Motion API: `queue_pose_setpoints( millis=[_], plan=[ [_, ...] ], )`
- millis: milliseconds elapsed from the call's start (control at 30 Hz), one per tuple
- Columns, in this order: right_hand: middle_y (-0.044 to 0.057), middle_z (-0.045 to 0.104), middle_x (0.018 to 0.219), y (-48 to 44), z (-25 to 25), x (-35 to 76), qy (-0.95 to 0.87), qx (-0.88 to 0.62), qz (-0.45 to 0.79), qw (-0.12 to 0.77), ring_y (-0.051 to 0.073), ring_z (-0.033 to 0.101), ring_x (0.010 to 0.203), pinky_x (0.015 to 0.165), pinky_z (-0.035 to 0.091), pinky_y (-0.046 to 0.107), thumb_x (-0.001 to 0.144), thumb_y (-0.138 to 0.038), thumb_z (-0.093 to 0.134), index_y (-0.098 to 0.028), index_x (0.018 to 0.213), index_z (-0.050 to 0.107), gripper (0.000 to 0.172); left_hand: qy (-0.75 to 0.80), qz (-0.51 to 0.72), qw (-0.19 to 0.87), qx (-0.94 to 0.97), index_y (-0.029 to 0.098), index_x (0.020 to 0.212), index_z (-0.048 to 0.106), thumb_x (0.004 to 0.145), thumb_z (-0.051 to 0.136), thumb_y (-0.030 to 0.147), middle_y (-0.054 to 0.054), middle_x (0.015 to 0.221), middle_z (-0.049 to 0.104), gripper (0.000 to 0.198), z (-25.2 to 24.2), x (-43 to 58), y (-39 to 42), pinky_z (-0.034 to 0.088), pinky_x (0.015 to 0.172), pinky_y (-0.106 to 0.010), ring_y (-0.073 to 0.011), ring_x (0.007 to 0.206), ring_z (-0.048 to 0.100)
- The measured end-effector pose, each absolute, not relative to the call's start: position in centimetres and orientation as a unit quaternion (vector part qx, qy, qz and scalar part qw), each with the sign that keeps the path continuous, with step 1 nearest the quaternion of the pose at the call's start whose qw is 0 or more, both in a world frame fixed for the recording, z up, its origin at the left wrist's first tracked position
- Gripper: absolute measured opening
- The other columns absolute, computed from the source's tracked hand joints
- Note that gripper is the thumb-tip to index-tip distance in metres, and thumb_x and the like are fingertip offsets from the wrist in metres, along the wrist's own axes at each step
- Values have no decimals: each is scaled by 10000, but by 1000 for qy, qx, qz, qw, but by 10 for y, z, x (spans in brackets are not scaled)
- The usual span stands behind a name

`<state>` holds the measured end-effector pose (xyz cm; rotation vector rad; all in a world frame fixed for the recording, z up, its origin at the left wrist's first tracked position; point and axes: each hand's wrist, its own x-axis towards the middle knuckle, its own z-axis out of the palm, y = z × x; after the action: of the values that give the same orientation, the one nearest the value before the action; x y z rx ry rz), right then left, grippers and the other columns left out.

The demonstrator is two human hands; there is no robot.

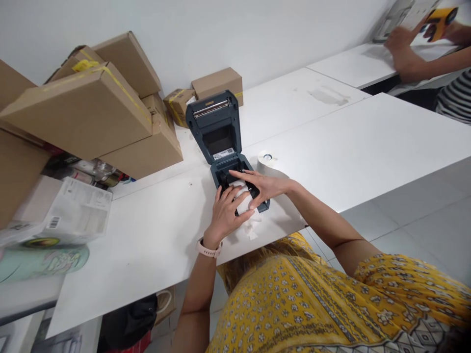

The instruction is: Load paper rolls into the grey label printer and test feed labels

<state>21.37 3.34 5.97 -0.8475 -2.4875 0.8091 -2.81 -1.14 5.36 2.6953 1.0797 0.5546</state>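
A dark grey label printer (216, 159) stands on the white table with its lid tipped up and back. In its lower bay sits a white label roll (243, 205), largely covered by my hands. My left hand (228, 211) curls its fingers over the roll's near left side. From the right, my right hand (268, 186) holds the roll between thumb and fingers, its index finger reaching across the bay. A crumpled white paper strip (252, 230) hangs toward the table's front edge. Right behind my right hand stands another white label roll (270, 164).
Stacked cardboard boxes (91, 108) crowd the left, with smaller boxes (217, 86) behind the printer. A white carton (69, 211) and a mint green bottle (47, 262) lie at far left. At upper right, a co-worker's hands (405, 54) hold a yellow-and-black device (439, 23).
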Motion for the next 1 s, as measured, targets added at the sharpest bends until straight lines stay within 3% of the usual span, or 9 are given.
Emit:
queue_pose_setpoints(
  millis=[267,400,533,633,733,800,867,933,1000],
  plan=[
    [130,289,1772,31,63,213,-886,-308,285,199,366,327,1625,1329,260,623,801,-521,891,-338,1726,21,1282,358,174,118,910,274,1430,665,994,635,544,-110,1552,625,513,55,-31,-12,203,1311,-682,-356,1507,487],
    [133,303,1768,33,61,212,-884,-298,301,199,356,321,1629,1344,199,631,812,-524,882,-322,1728,24,1271,359,166,108,912,310,1443,662,992,641,545,-108,1612,566,510,53,-31,-12,193,1303,-714,-379,1555,435],
    [139,292,1771,30,60,213,-865,-295,344,214,345,292,1642,1357,134,623,814,-597,850,-293,1727,121,1207,369,148,94,912,259,1530,576,945,679,605,-156,1708,425,687,52,-27,-28,190,1282,-766,-447,1622,302],
    [157,471,1680,28,71,217,-810,-299,415,287,331,452,1561,1291,357,582,856,-681,764,-263,1675,333,1015,358,147,100,917,193,1607,451,952,661,614,-188,1703,420,807,53,-22,-58,176,1304,-749,-415,1626,314],
    [120,763,1324,44,99,221,-708,-351,399,465,270,703,1284,1150,538,501,953,-700,629,-231,1447,619,681,331,154,118,924,187,1600,446,1013,574,581,-182,1695,436,719,55,-17,-89,228,1323,-689,-362,1624,342],
    [76,779,1235,73,126,220,-638,-393,304,588,246,713,1246,1168,523,490,964,-738,574,-247,1316,683,614,332,164,131,919,183,1594,449,1030,545,570,-179,1680,461,690,56,-14,-103,263,1316,-676,-353,1619,356],
    [59,707,1391,114,153,216,-612,-393,238,644,254,616,1397,1237,448,506,950,-802,521,-292,1370,637,671,340,173,147,912,189,1595,443,1041,533,554,-173,1659,493,669,57,-11,-112,278,1314,-672,-342,1608,380],
    [59,651,1484,155,174,209,-615,-384,260,638,279,539,1484,1273,391,537,937,-861,447,-316,1415,601,741,343,179,165,907,211,1589,453,1054,524,527,-157,1637,528,625,58,-10,-118,266,1321,-675,-328,1601,399],
    [82,688,1428,181,185,202,-630,-390,330,585,311,574,1450,1281,358,581,941,-888,368,-252,1360,649,811,342,190,187,901,236,1576,475,1066,518,497,-138,1605,569,575,59,-11,-123,242,1330,-680,-315,1586,428]
  ],
)
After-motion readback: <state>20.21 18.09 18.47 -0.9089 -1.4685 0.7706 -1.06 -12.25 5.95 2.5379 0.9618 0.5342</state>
